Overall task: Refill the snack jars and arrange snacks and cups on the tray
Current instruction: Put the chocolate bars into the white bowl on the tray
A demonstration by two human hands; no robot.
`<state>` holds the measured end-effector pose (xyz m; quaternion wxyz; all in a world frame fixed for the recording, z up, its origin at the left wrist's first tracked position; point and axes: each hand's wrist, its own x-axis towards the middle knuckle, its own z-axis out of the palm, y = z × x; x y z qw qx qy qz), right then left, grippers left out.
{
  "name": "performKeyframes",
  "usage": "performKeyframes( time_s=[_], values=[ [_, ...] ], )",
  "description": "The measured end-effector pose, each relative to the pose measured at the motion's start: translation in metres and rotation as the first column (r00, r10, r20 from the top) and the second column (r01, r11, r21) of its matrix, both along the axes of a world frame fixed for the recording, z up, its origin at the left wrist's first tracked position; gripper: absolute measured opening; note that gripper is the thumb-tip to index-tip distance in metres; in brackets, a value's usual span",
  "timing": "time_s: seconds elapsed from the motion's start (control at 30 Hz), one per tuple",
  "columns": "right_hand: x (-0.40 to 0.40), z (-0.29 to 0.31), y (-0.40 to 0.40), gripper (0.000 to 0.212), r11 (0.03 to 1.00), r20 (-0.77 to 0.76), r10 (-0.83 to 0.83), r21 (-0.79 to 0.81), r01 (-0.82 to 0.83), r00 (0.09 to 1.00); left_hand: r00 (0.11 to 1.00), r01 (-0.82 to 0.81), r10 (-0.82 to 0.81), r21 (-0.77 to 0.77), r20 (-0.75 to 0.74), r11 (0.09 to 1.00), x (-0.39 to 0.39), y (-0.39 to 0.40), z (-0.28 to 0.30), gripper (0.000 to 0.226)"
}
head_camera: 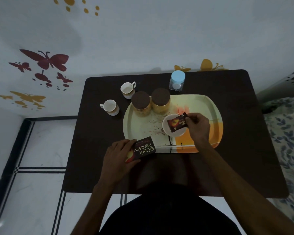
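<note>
Fingers of the right hand (198, 126) pinch one end of a small wrapped biscuit packet (177, 123), which hangs over a white saucer (168, 131) standing on the tray (210, 106) toward its right edge; whether the packet already touches the saucer cannot be told. The left hand (119, 153) grips a dark "Dark Fantasy" biscuit box (143, 149) at the near edge of the table (244, 150), the box overlapping the tray's near left corner. Two brown-lidded snack jars (150, 104), both holding yellowish contents, stand side by side at the tray's far left corner. Two white cups, the far cup (127, 89) and the near cup (109, 107), sit on the table just off the tray's left edge, so they are not yet arranged. A clear jar with a blue lid (176, 81) stands near the table's far edge, beyond the tray.

Risks, as judged: the saucer is shallow and light, so a packet released at its rim could slide off or tip it. The box, held on a slant with its open end unseen, might spill its remaining packets. Moving the cups in later could knock the jars, which crowd that corner.
</note>
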<state>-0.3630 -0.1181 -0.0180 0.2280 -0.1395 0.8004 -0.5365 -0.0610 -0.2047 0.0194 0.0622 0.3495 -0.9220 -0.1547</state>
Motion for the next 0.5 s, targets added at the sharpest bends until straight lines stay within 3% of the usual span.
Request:
performKeyframes(
  time_s=[0.13,0.3,0.4,0.5],
  values=[
    [-0.011,-0.009,-0.009,0.017,0.991,-0.163,0.087,0.111,-0.069,0.983,1.0,-0.016,0.016,0.002,0.009,1.0,-0.002,0.01,-0.001,0.072],
    [-0.013,-0.022,-0.012,0.016,0.984,-0.18,0.139,0.133,-0.116,0.974,0.999,0.01,-0.009,-0.024,0.038,1.0,-0.001,0.008,0.001,0.071],
    [-0.007,-0.013,-0.008,0.019,0.993,-0.201,0.073,0.104,-0.053,0.977,0.998,0.033,-0.031,-0.04,0.053,0.999,-0.001,0.003,0.004,0.073],
    [0.012,0.005,0.001,0.018,1.0,-0.038,0.01,-0.026,-0.011,0.999,0.995,0.058,-0.053,-0.061,0.086,0.996,-0.007,0.001,0.011,0.076]
  ],
)
